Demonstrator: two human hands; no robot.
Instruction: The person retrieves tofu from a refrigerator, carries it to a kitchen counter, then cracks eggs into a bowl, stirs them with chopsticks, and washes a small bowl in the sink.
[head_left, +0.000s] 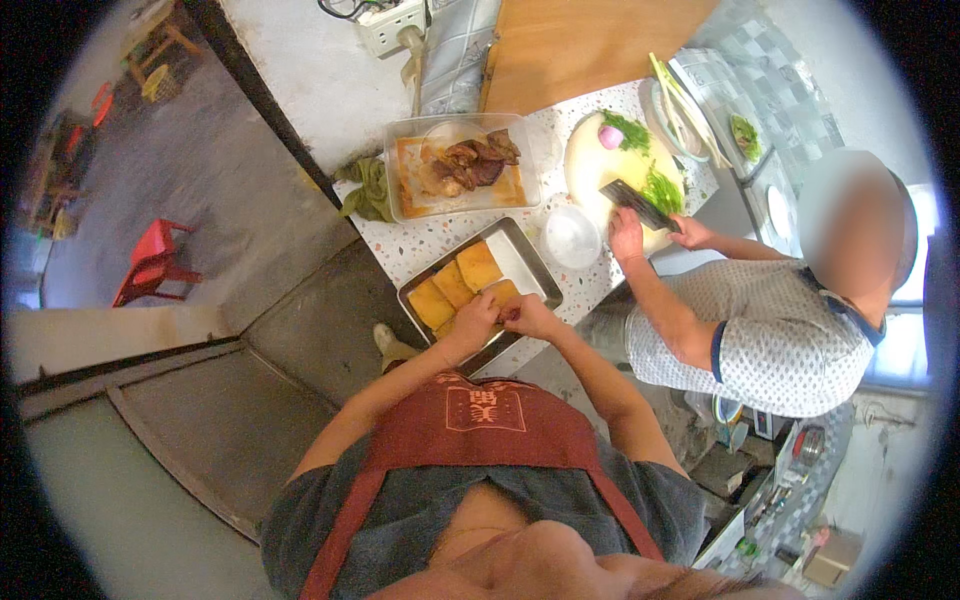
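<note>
A shallow metal tray (541, 271) in front of me holds several flat, square, golden-yellow food slabs (454, 285). My left hand (472, 324) and my right hand (534, 316) meet over the tray's near right part. One slab (501, 291) sits at the fingertips of both hands, its near edge hidden by the left fingers. A small dark reddish piece (511, 314) shows at my right fingertips; what it is cannot be made out. Beyond the tray, a clear plastic container (536, 169) holds browned cooked meat (472, 166) and reddish-brown sauce.
At my right a co-worker (750, 322) grips a cleaver (637, 204) over cut greens (661, 191) on a round board (589, 169). A shallot or onion (610, 136) lies there too. A clear bowl (571, 236) stands beside the tray; a green cloth (367, 191) lies at the counter's left edge.
</note>
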